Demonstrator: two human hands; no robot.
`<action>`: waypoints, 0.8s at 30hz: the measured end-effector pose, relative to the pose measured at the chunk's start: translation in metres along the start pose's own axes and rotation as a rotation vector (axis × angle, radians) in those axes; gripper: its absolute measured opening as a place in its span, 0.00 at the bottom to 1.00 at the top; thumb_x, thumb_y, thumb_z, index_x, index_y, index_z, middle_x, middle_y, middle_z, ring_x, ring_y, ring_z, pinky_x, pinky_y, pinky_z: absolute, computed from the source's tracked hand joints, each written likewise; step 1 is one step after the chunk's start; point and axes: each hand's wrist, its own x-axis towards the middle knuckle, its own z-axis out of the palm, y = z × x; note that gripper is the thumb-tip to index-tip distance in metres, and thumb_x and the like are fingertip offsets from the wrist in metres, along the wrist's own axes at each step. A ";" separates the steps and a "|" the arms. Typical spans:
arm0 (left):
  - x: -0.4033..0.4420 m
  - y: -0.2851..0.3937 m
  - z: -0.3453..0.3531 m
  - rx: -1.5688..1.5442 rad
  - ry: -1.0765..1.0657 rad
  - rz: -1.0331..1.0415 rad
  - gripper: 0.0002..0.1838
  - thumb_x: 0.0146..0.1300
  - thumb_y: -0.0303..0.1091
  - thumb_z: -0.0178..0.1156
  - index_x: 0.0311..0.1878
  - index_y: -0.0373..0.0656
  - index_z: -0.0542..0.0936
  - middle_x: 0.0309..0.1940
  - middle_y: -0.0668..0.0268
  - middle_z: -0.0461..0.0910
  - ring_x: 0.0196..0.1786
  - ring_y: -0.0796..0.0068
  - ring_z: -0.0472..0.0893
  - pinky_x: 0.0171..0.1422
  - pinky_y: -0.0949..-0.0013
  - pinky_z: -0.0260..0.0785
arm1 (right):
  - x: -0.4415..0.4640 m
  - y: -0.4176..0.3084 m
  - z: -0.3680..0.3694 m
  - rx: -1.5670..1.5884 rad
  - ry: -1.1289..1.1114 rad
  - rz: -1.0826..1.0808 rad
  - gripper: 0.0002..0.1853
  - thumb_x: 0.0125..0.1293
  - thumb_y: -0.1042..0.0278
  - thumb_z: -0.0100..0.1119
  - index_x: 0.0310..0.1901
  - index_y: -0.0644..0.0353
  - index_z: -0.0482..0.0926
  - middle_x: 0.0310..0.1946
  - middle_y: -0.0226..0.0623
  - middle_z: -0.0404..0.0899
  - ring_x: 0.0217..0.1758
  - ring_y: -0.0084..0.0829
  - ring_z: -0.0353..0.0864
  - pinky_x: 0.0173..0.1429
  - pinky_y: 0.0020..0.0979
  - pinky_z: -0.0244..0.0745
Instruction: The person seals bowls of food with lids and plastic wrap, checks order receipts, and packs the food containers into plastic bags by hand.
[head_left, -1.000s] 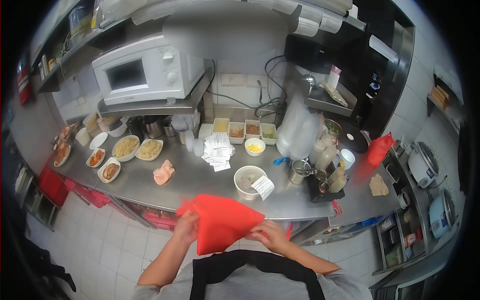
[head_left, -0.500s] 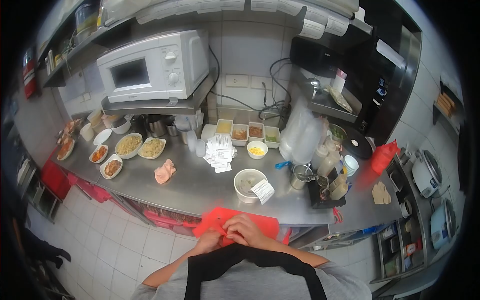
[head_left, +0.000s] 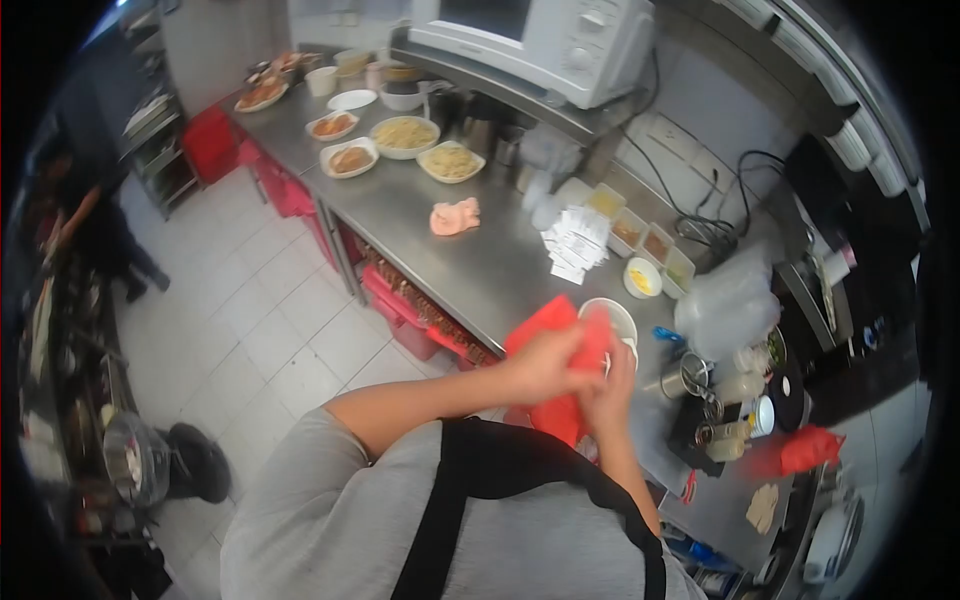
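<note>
A red plastic bag (head_left: 545, 325) is bunched up between my two hands just over the counter's front edge, part of it hanging down between my wrists. My left hand (head_left: 548, 365) is closed on the bag and smeared by motion. Close beside it, my right hand (head_left: 608, 392) also grips the bag, its fingers partly hidden by the red plastic. Just beyond the hands stands a white bowl (head_left: 622, 312) on the counter; the hands and bag cover much of it.
The steel counter (head_left: 400, 235) holds a crumpled pink cloth (head_left: 455, 216), paper slips (head_left: 575, 243), a small bowl of yellow food (head_left: 642, 278) and several food dishes (head_left: 405, 136) at the far left. A metal cup (head_left: 684, 376) and bottles stand right. A person (head_left: 95, 225) is at the left.
My view has turned left and tilted. Both hands have lifted the red plastic bag from the counter's edge toward the bowl, bunching it. A person has come into view at the left.
</note>
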 end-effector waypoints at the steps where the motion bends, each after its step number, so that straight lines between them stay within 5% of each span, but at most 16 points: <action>1: -0.007 0.040 -0.016 0.247 -0.083 -0.039 0.24 0.53 0.38 0.66 0.50 0.44 0.68 0.35 0.53 0.79 0.39 0.52 0.81 0.40 0.57 0.72 | 0.009 0.010 0.006 0.047 -0.061 0.047 0.33 0.49 0.67 0.68 0.58 0.57 0.66 0.49 0.43 0.74 0.57 0.48 0.70 0.60 0.42 0.66; 3: -0.003 0.001 -0.031 0.560 -0.026 -0.241 0.21 0.53 0.31 0.61 0.50 0.48 0.69 0.34 0.52 0.79 0.40 0.45 0.79 0.41 0.53 0.72 | 0.026 -0.001 0.003 0.759 -0.148 0.396 0.38 0.48 0.68 0.69 0.62 0.56 0.62 0.52 0.45 0.72 0.59 0.49 0.69 0.62 0.43 0.65; 5: -0.005 -0.050 -0.066 0.571 0.350 -0.162 0.18 0.51 0.24 0.57 0.47 0.51 0.72 0.40 0.55 0.78 0.44 0.51 0.79 0.45 0.55 0.71 | 0.025 -0.027 -0.005 0.951 -0.319 0.429 0.40 0.49 0.69 0.68 0.64 0.56 0.58 0.50 0.44 0.73 0.56 0.46 0.70 0.60 0.43 0.67; 7: -0.008 -0.095 -0.086 0.350 0.508 -0.215 0.14 0.53 0.26 0.59 0.44 0.45 0.72 0.41 0.58 0.76 0.41 0.64 0.79 0.45 0.66 0.72 | 0.007 -0.066 0.000 0.614 -0.545 0.126 0.40 0.53 0.70 0.66 0.65 0.58 0.54 0.44 0.40 0.75 0.46 0.39 0.76 0.53 0.40 0.72; 8: -0.009 -0.083 -0.091 -0.165 0.398 -0.443 0.14 0.54 0.26 0.59 0.45 0.46 0.71 0.42 0.62 0.75 0.43 0.68 0.78 0.47 0.67 0.71 | 0.014 -0.057 -0.001 0.408 -0.484 0.133 0.40 0.52 0.70 0.66 0.66 0.57 0.54 0.42 0.40 0.75 0.45 0.39 0.76 0.50 0.39 0.73; 10: -0.019 -0.058 -0.086 -0.808 0.105 -0.523 0.14 0.58 0.27 0.59 0.47 0.46 0.69 0.44 0.67 0.74 0.47 0.73 0.76 0.50 0.67 0.71 | 0.036 -0.006 -0.012 -0.011 -0.328 0.171 0.41 0.52 0.71 0.66 0.67 0.55 0.55 0.39 0.40 0.76 0.41 0.37 0.78 0.44 0.35 0.75; 11: -0.024 -0.049 -0.075 -0.927 -0.064 -0.376 0.14 0.61 0.28 0.57 0.49 0.46 0.67 0.45 0.69 0.73 0.48 0.74 0.76 0.50 0.66 0.71 | 0.047 0.025 -0.024 -0.232 -0.221 0.200 0.41 0.52 0.72 0.66 0.67 0.54 0.55 0.37 0.40 0.77 0.39 0.36 0.79 0.42 0.34 0.76; 13: -0.030 -0.018 -0.071 -0.607 -0.190 -0.222 0.19 0.58 0.32 0.62 0.50 0.45 0.67 0.44 0.70 0.74 0.48 0.72 0.76 0.51 0.67 0.70 | 0.062 0.091 -0.051 -0.454 -0.063 0.212 0.39 0.58 0.67 0.63 0.69 0.54 0.53 0.52 0.52 0.74 0.49 0.43 0.80 0.47 0.34 0.78; 15: -0.025 -0.028 -0.084 -0.007 -0.094 -0.055 0.23 0.55 0.31 0.64 0.53 0.47 0.66 0.45 0.67 0.74 0.47 0.71 0.76 0.49 0.66 0.71 | 0.060 0.046 -0.056 0.321 -0.232 0.520 0.38 0.59 0.72 0.59 0.70 0.51 0.53 0.56 0.46 0.73 0.53 0.37 0.78 0.55 0.33 0.75; 17: -0.013 -0.042 -0.103 0.539 0.048 -0.638 0.26 0.53 0.29 0.64 0.55 0.47 0.66 0.48 0.60 0.73 0.48 0.66 0.76 0.47 0.63 0.72 | 0.032 0.015 -0.050 1.097 -0.420 0.583 0.39 0.59 0.77 0.53 0.72 0.49 0.49 0.65 0.37 0.63 0.64 0.30 0.67 0.66 0.35 0.65; 18: -0.019 -0.080 -0.113 0.566 0.180 -0.584 0.26 0.53 0.27 0.63 0.56 0.48 0.66 0.49 0.57 0.72 0.49 0.64 0.76 0.46 0.61 0.73 | 0.021 -0.025 -0.053 1.606 -0.547 0.557 0.43 0.54 0.81 0.51 0.72 0.53 0.47 0.68 0.37 0.57 0.68 0.30 0.61 0.69 0.35 0.60; 19: -0.023 -0.114 -0.118 0.587 0.317 -0.534 0.27 0.53 0.24 0.62 0.56 0.48 0.66 0.50 0.54 0.72 0.50 0.62 0.76 0.46 0.59 0.74 | 0.017 -0.060 -0.056 1.579 -0.590 0.529 0.48 0.46 0.83 0.51 0.72 0.58 0.45 0.70 0.34 0.54 0.69 0.31 0.60 0.70 0.33 0.57; 21: -0.021 -0.117 -0.119 -0.202 0.389 -0.566 0.25 0.53 0.23 0.60 0.55 0.47 0.66 0.50 0.55 0.73 0.51 0.60 0.76 0.47 0.58 0.74 | 0.019 -0.070 -0.063 1.762 -0.686 0.495 0.42 0.44 0.83 0.51 0.68 0.55 0.59 0.64 0.38 0.65 0.63 0.31 0.69 0.65 0.30 0.64; 22: -0.021 -0.119 -0.118 -0.600 0.404 -0.575 0.24 0.54 0.22 0.59 0.54 0.47 0.67 0.50 0.56 0.73 0.52 0.59 0.76 0.48 0.58 0.73 | 0.024 -0.046 -0.068 1.238 -0.727 0.349 0.38 0.45 0.82 0.51 0.64 0.54 0.64 0.60 0.39 0.69 0.59 0.33 0.72 0.62 0.31 0.66; 24: -0.024 -0.066 -0.117 -0.909 0.177 -0.359 0.21 0.55 0.21 0.57 0.53 0.45 0.69 0.52 0.57 0.73 0.53 0.59 0.75 0.51 0.58 0.72 | 0.045 0.033 -0.080 0.177 -0.689 0.081 0.30 0.47 0.82 0.50 0.57 0.52 0.74 0.50 0.43 0.77 0.52 0.38 0.78 0.56 0.32 0.72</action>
